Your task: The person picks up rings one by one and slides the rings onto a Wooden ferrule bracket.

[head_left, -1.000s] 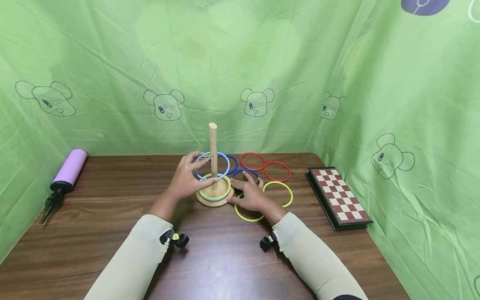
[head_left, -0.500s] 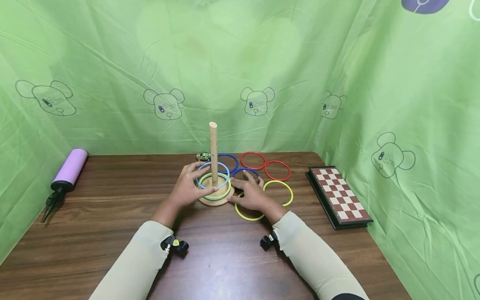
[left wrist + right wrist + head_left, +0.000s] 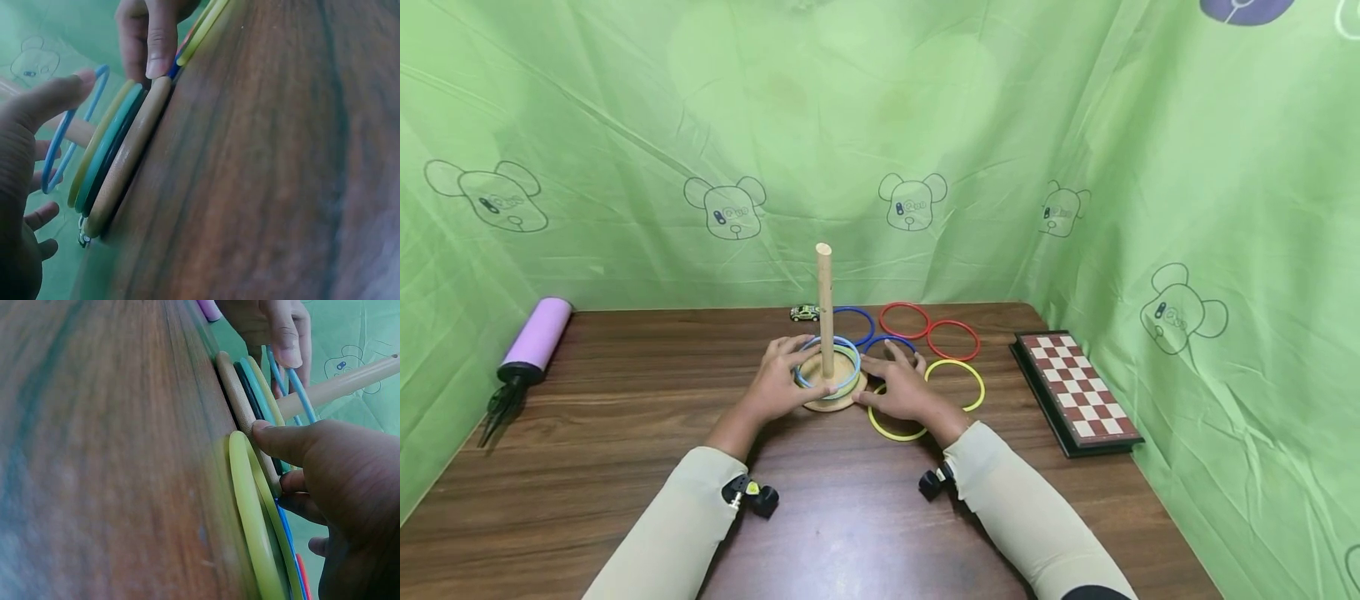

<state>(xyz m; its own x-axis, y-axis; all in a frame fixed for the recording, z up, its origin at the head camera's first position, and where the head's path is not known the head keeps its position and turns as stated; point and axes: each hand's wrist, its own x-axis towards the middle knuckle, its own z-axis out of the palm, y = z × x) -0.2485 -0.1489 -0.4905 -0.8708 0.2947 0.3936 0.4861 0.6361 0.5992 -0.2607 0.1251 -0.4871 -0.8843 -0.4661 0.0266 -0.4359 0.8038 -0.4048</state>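
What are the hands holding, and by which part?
The left hand holds the light blue ring by its rim, on the left side; the right hand grips the wooden base at its right edge.

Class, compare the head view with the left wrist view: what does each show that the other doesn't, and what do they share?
Only the head view: the checkered board, the purple cylinder and the pale sleeves.

Only the left wrist view: the side-on edges of a teal ring and a dark ring against the wooden base, and open space between them and the light blue ring.

Both: the left hand holding that light blue ring around the wooden peg, the right hand at the base, and the green cloth.
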